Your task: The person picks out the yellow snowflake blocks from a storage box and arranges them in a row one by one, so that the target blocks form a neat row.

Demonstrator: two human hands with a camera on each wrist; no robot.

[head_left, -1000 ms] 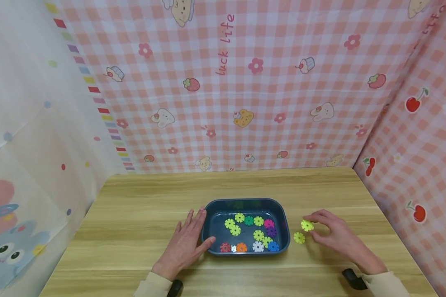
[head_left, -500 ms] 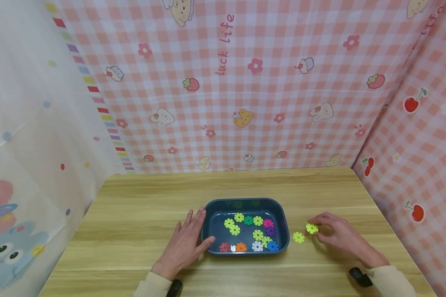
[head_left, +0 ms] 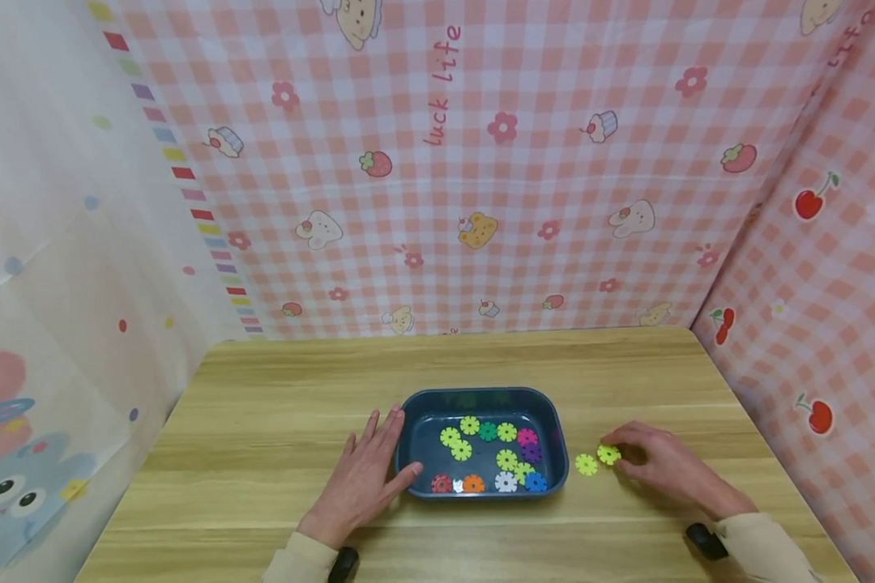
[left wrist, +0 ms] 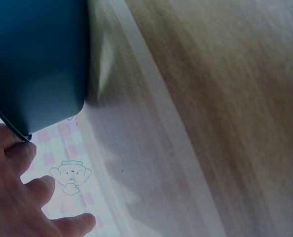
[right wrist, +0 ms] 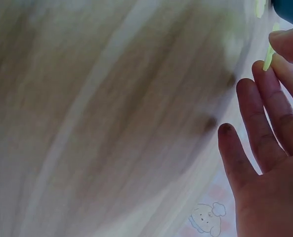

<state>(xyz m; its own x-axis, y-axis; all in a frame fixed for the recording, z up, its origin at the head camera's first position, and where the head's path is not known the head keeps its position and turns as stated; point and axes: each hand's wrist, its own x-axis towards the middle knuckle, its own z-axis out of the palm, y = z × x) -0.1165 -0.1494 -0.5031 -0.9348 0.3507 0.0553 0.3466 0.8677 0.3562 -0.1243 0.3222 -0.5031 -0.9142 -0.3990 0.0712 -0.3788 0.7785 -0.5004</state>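
Observation:
A dark blue tray (head_left: 481, 494) stands on the table, with several flower-shaped plastic discs inside, among them a green disc (head_left: 488, 431), an orange disc (head_left: 473, 484) and a white disc (head_left: 505, 482). My left hand (head_left: 360, 478) rests against the tray's left side, fingers extended, thumb over the rim. To the right of the tray, my right hand (head_left: 667, 461) pinches a yellow-green disc (head_left: 608, 455) between thumb and fingers; in the right wrist view this disc (right wrist: 269, 54) appears edge-on. Beside it, a second yellow-green disc (head_left: 586, 465) lies on the wood.
The wooden table (head_left: 299, 380) meets a pink checked cloth (head_left: 445, 186) at the back. A white cloth (head_left: 80, 243) hangs on the left, and another checked cloth (head_left: 809, 324) on the right. Black straps (head_left: 706, 541) are on both wrists.
My right hand has shifted slightly right and toward me with the pinched disc, then a little back left and lower. The left hand and the tray have stayed in place.

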